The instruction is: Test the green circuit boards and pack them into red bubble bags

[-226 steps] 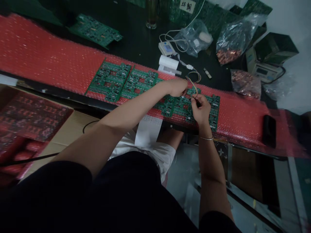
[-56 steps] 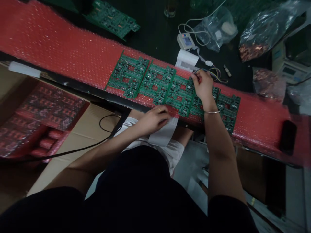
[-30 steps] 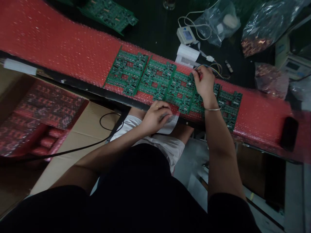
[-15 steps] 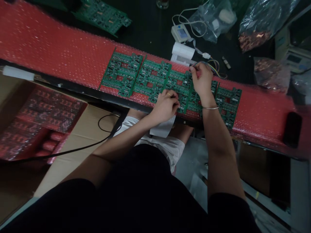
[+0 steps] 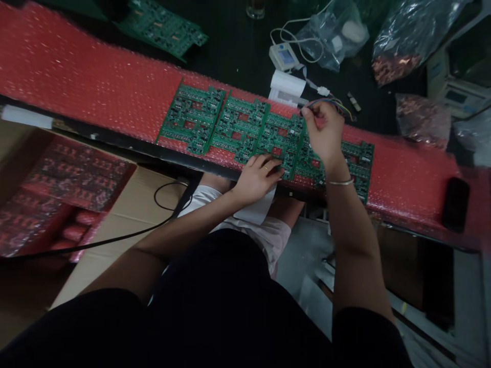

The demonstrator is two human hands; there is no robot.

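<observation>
Several green circuit boards [image 5: 195,117] lie side by side on red bubble wrap [image 5: 115,87] along the table's near edge. My left hand [image 5: 261,176] rests with its fingers spread on the lower edge of a middle board [image 5: 282,130]. Above the boards' upper edge, my right hand [image 5: 324,128] pinches the end of a bundle of thin coloured wires [image 5: 337,105]. The wires run to a white connector [image 5: 323,91] and a small white device with a screen [image 5: 284,56]. My right hand and wrist partly cover the boards to the right.
More green boards [image 5: 161,28] lie at the back left. Plastic bags of copper-coloured parts [image 5: 395,66] sit at the back right, near a boxy instrument [image 5: 456,94]. A black object [image 5: 455,204] lies on the wrap's right end. An open carton [image 5: 126,220] stands below left.
My left fingers have spread from a curled pose and lowered onto the board's edge. My right hand has shifted slightly right and down, with the wires still at its fingertips.
</observation>
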